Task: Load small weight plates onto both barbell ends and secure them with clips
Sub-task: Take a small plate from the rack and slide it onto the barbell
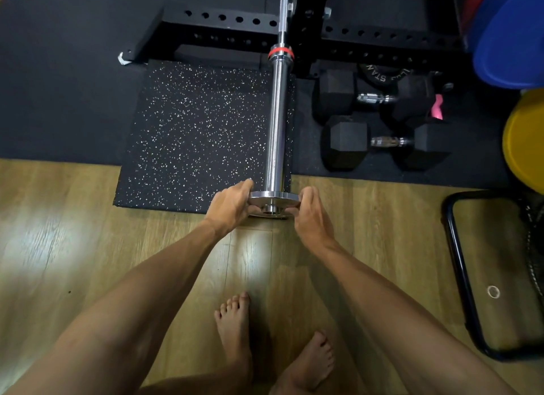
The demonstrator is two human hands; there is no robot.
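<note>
Small steel plate [273,199], at barbell sleeve [276,124] tip: rigid, likely slick; left hand [231,207] and right hand [309,215] fingers clamped on opposite rims.

1. The barbell sleeve [275,124] gleamed chrome, with a red band [280,52] at its collar.
2. The small plate [272,195] shone silver.
3. The mat [200,135] was black, speckled white.
4. The floor [73,233] was tan woodgrain.
5. The dumbbells [382,143] were black; big plates showed blue [512,41] and yellow [527,141].

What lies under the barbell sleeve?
Under the barbell sleeve lies a speckled rubber mat. The small plate, held by the left hand and right hand, hides the floor below.
</note>
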